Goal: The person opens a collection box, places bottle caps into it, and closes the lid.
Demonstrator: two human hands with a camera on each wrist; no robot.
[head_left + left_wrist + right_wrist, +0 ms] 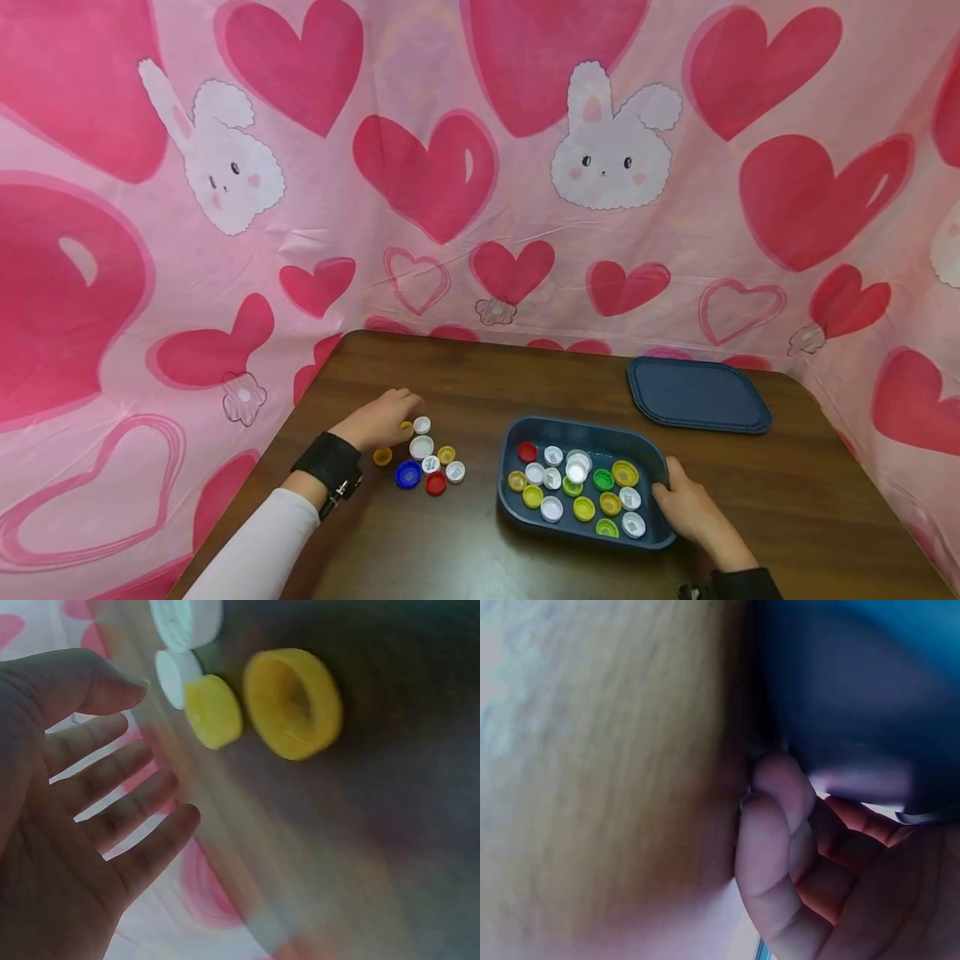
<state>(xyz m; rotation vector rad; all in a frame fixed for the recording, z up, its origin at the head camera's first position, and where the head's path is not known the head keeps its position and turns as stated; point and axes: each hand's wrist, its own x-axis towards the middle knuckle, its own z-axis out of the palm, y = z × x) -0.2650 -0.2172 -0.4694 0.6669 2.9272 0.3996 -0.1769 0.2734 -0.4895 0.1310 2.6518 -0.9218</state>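
Left hand (382,423) has its fingers (157,851) apart, nothing in them; a yellow cap (214,712) sits on the table (465,367) just off them, roughly 2 o'clock in that wrist's view. Right hand (693,508) is way farther, gripping the tray (566,528) at 3 o'clock.

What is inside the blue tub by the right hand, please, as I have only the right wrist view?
Observer: The head view shows many caps in the tub, coloured white, yellow, green and red.
Operator: Thank you; could you also tell me where the left hand is?
Observer: The left hand is over at the loose caps on the table, to the left of the tub.
Operator: And is it holding any of them, please?
Observer: No, the left wrist view shows its fingers spread, with no cap between them.
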